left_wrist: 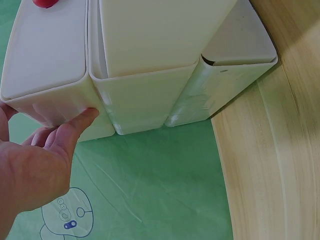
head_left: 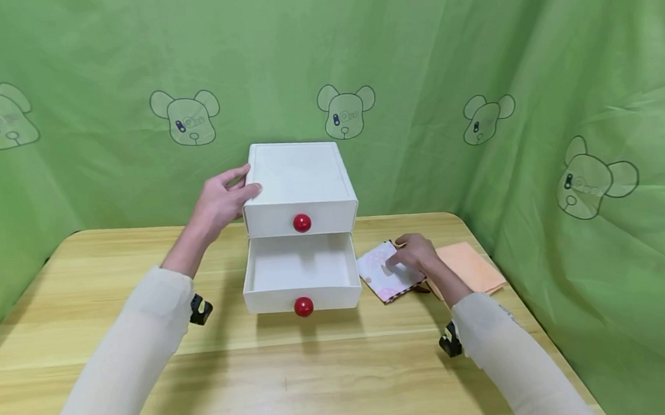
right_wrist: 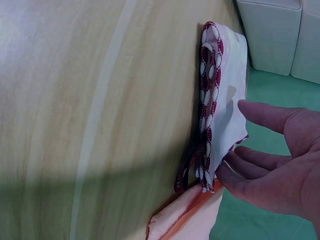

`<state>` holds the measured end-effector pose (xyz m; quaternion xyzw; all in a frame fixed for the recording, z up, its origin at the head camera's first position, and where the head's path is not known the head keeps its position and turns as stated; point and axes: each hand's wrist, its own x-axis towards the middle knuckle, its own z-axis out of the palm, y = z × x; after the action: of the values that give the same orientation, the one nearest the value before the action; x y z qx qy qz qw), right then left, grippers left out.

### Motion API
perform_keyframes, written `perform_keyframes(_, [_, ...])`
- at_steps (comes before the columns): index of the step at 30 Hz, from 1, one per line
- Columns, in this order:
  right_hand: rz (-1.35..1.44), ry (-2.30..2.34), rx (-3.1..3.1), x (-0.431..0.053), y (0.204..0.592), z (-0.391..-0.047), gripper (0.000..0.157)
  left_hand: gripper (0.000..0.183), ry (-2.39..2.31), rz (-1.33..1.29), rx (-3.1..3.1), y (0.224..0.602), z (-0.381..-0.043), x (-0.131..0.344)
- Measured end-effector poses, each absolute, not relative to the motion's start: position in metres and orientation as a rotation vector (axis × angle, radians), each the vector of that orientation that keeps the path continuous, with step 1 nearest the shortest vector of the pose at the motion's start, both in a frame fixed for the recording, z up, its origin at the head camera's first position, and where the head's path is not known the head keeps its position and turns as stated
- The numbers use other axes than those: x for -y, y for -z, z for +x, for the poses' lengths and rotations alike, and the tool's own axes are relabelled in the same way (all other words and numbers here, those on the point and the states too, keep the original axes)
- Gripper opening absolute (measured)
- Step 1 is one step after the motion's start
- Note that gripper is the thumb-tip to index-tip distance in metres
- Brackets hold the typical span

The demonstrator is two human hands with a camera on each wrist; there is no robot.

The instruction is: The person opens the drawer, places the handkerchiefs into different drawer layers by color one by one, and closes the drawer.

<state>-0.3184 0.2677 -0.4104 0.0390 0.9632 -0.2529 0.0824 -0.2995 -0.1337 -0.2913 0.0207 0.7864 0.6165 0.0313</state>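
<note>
A white drawer unit point(head_left: 300, 171) with red knobs stands on the table, its upper drawer closed and the drawer below pulled out. Nothing lies in this open drawer point(head_left: 301, 262). In the left wrist view a third compartment point(left_wrist: 235, 75) shows at the bottom. My left hand point(head_left: 220, 200) holds the unit's upper left edge, thumb on top and fingers along the side. At the right, my right hand point(head_left: 415, 253) is over a folded white patterned cloth point(right_wrist: 230, 80) with a dark red and white border. Its thumb and fingers touch the cloth, spread apart.
A folded peach cloth point(head_left: 469, 267) lies right of the white one, partly behind my right forearm. Green curtains point(head_left: 274, 56) with bear-head drawings hang close behind the table and along its sides. The wooden table point(head_left: 346, 376) extends in front of the unit.
</note>
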Motion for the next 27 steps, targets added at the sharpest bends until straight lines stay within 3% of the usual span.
perform_keyframes(27, [0.130, 0.749, -2.894, -0.2664, 0.4134, -0.3182, 0.068, 0.069, -1.903, 0.085, -2.413, 0.2916, -0.2975, 0.1340])
